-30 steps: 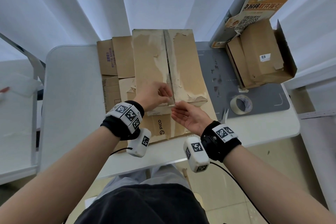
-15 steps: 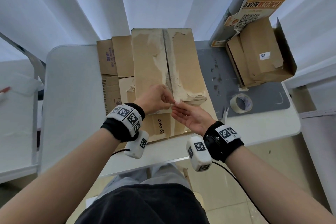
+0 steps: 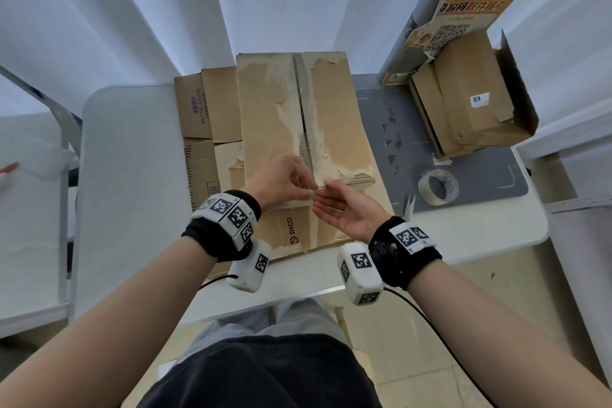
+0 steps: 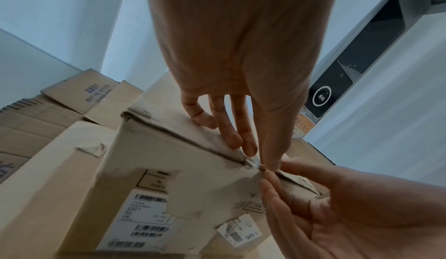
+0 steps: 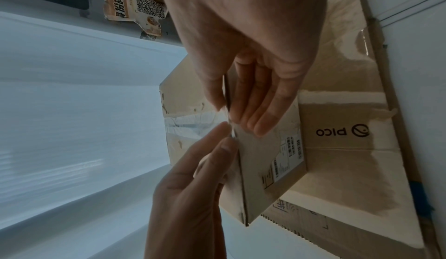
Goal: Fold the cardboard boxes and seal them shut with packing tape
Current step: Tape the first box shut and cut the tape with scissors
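Cardboard everywhere, so going left to right. Flattened boxes [image 3: 212, 129] stacked at left of worktop [image 3: 132, 175]. Folded box [image 3: 298, 116] in middle, centre seam running away from the person. Left hand [image 3: 281, 180] pinching clear tape strip [image 3: 316, 188] at near end of seam; right hand [image 3: 347, 209] palm-up, fingertips pinching same bit. Tape roll [image 3: 438, 188] well off to right on grey mat [image 3: 463, 159]. Looks like taping step; next move probably pressing strip flat along seam.

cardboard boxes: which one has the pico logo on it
The flattened cardboard box lying under the upright box both hands work on; its PICO logo faces the person. The open box at right shows only a small white label.
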